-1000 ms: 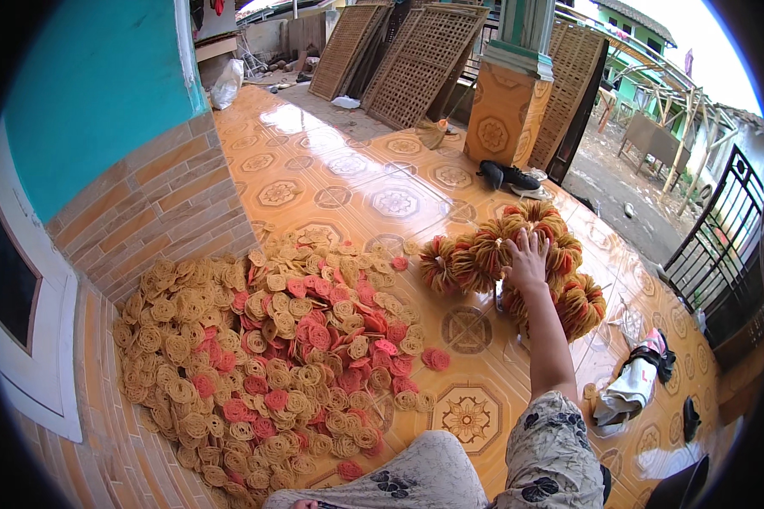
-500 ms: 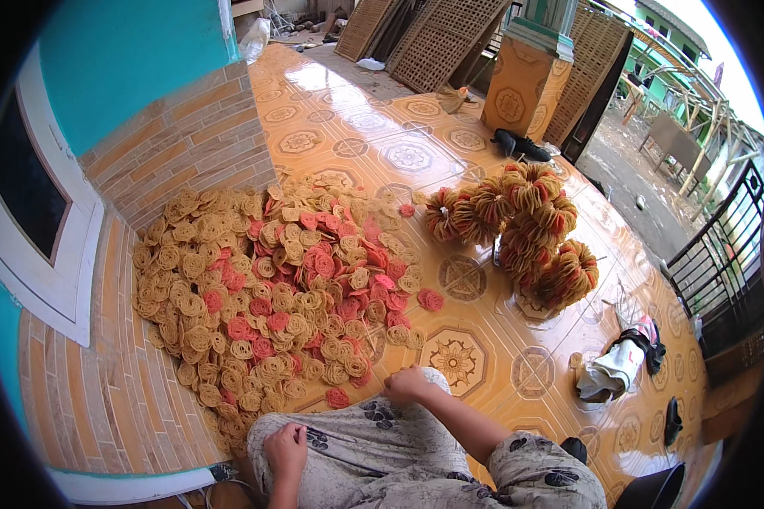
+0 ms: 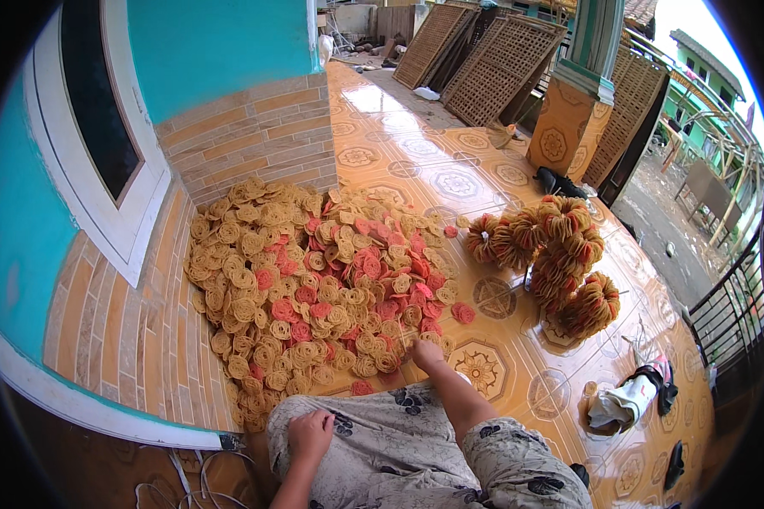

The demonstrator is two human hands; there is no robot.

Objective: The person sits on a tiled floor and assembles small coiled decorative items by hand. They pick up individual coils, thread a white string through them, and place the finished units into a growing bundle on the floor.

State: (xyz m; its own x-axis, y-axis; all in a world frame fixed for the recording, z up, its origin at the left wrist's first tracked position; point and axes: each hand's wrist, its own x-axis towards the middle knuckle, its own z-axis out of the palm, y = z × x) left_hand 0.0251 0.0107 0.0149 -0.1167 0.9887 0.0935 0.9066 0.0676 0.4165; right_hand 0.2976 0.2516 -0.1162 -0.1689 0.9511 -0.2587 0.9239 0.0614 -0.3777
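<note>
A broad heap of round, coiled crackers, mostly yellowish tan with pinkish-red ones mixed in, lies on the floor in front of me. My right hand reaches to the heap's near right edge. Its fingers are drawn together and partly hidden, with a faint thin line by their tips; I cannot make out what they hold. My left hand rests on my patterned clothing over the left leg, fingers curled in, with nothing visible in them. To the right of the heap stand several strung bunches of the same crackers.
A tiled wall borders the heap on the left. At the right lie a white bag and dark footwear. Woven racks lean at the back near a pillar, with a chicken close by.
My right hand has moved off my leg and forward to the heap's edge. The left hand stays on the leg, its fingers slightly shifted. The whole view has turned left.
</note>
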